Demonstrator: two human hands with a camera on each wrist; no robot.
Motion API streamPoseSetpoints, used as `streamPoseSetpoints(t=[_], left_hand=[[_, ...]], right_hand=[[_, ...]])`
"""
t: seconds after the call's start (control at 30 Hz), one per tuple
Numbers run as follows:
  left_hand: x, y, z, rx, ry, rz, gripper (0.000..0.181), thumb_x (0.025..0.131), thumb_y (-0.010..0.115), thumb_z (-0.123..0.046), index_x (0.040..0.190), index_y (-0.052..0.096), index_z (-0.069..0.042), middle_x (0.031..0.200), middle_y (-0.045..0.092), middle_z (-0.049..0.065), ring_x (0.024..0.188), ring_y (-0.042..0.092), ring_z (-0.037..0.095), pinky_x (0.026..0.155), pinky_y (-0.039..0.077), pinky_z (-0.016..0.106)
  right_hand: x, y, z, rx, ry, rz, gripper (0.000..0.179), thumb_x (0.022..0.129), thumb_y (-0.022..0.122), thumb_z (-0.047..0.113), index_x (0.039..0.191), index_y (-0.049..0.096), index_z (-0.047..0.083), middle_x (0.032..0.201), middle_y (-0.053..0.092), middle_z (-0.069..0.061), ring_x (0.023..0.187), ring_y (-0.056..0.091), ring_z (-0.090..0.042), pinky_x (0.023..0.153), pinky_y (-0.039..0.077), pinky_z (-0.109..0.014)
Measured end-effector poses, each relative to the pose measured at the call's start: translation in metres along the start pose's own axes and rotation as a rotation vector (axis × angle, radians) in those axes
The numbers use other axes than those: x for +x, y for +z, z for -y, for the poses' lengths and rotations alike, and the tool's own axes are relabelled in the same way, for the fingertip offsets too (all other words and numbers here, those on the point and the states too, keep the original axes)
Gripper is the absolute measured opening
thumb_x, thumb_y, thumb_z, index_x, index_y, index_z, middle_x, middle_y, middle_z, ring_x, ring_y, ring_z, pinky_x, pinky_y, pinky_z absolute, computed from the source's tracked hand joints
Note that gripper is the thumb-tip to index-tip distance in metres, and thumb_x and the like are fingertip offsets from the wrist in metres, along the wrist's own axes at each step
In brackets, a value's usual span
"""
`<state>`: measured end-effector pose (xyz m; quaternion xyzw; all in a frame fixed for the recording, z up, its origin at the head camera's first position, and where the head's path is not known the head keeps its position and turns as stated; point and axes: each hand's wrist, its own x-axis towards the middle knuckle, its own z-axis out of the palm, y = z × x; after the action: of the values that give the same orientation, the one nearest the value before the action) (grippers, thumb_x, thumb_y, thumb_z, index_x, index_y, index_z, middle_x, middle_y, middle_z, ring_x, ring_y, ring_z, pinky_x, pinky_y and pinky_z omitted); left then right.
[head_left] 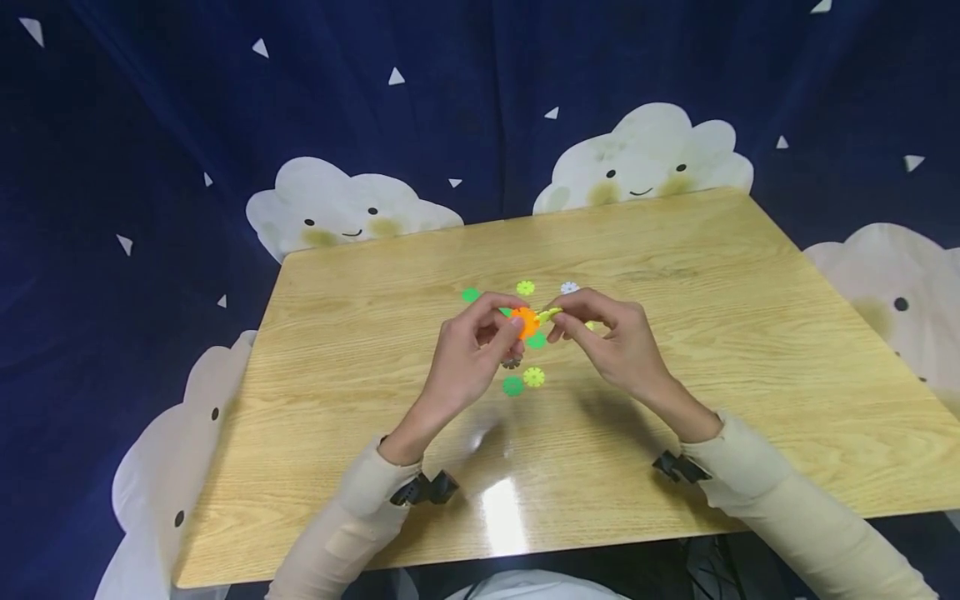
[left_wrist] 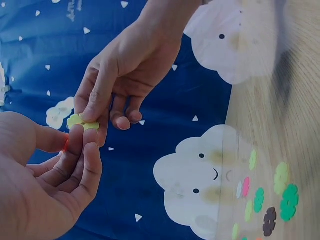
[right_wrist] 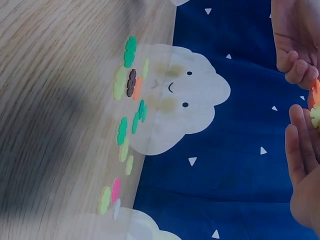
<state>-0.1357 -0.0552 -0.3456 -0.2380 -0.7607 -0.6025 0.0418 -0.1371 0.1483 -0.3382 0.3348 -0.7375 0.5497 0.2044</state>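
In the head view both hands are raised over the table's middle. My left hand pinches an orange notched, flower-shaped building disc between thumb and fingers. A yellow-green disc of the same kind is pinched in my right hand, its edge meeting the orange one. Seen from the left wrist, the yellow-green disc sits between the fingertips of both hands, and only an orange sliver shows. At the right wrist view's edge, the orange disc overlaps the yellow-green one.
Several loose discs lie on the wooden table beneath and around the hands, including a dark green one, a yellow-green one, a white one and a pink one. A dark blue curtain with clouds hangs behind.
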Motion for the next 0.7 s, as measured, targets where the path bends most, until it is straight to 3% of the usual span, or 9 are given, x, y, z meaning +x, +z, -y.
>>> streamPoseSetpoints(t=[0.2, 0.47, 0.7], left_hand=[[-0.001, 0.002, 0.0, -0.028, -0.019, -0.002, 0.017, 0.099, 0.058, -0.017, 0.114, 0.063, -0.013, 0.074, 0.066, 0.006, 0.065, 0.067, 0.02, 0.064, 0.06, 0.036], [-0.002, 0.003, -0.003, -0.08, -0.071, -0.008, 0.014, 0.099, 0.057, -0.013, 0.11, 0.062, -0.007, 0.075, 0.066, 0.013, 0.066, 0.066, 0.026, 0.063, 0.059, 0.033], [-0.004, 0.005, -0.021, -0.081, -0.106, -0.022, 0.014, 0.099, 0.055, -0.004, 0.109, 0.06, 0.003, 0.076, 0.064, 0.02, 0.067, 0.064, 0.036, 0.063, 0.059, 0.039]], right_hand=[[-0.006, 0.001, -0.02, -0.027, -0.044, -0.008, 0.026, 0.081, 0.065, -0.019, 0.099, 0.069, -0.001, 0.081, 0.072, -0.009, 0.068, 0.069, -0.02, 0.069, 0.055, -0.019], [-0.01, 0.006, -0.034, -0.062, -0.187, -0.046, 0.028, 0.079, 0.068, -0.018, 0.101, 0.07, -0.001, 0.082, 0.072, -0.009, 0.069, 0.068, -0.019, 0.07, 0.055, -0.018], [-0.011, 0.01, -0.033, -0.064, -0.234, -0.076, 0.028, 0.076, 0.069, -0.019, 0.099, 0.07, -0.003, 0.08, 0.072, -0.012, 0.069, 0.068, -0.021, 0.072, 0.055, -0.019]])
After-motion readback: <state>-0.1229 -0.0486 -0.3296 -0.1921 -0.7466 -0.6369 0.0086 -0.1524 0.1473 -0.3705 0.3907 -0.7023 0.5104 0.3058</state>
